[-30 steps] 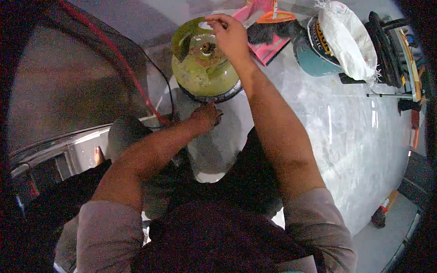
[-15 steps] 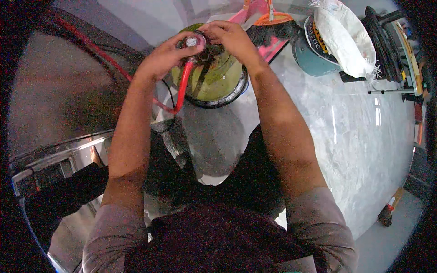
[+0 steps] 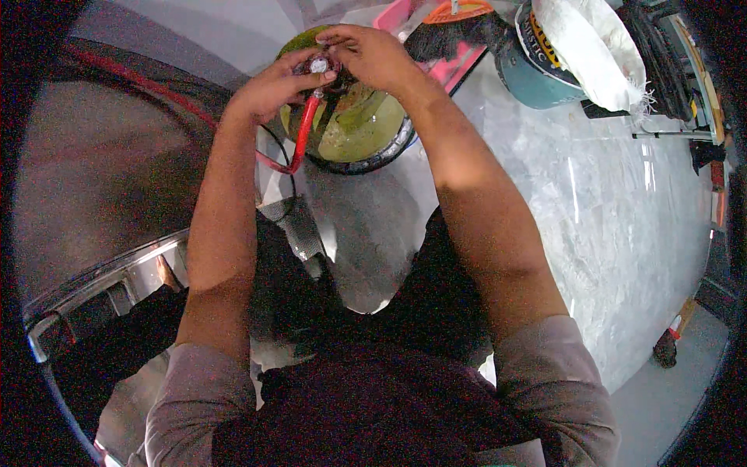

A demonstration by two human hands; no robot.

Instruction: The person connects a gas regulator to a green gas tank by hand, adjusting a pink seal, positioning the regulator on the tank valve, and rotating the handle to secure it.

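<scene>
A green gas cylinder (image 3: 372, 134) stands on the floor beyond my knees. On its top is a gas regulator (image 3: 318, 65) with a pale round face, and a red hose (image 3: 303, 132) runs down from it. My left hand (image 3: 268, 87) is closed round the regulator's left side, thumb pressed below the round face. From the right, my right hand (image 3: 372, 56) grips the dark part of the regulator beside the valve, fingers bent over it. The valve itself is mostly hidden by my hands.
A dark metal panel (image 3: 117, 171) rises on my left, with the red hose running along it. Behind the cylinder lie a pink dustpan (image 3: 459, 66) and a dark-bristled broom (image 3: 443, 37). A teal bucket (image 3: 537, 82) holding a white sack (image 3: 587, 47) stands to the right.
The cylinder, regulator and both hands now sit slightly higher and further left in the picture. Both hands keep their hold, with the right fingers shifted a little over the regulator.
</scene>
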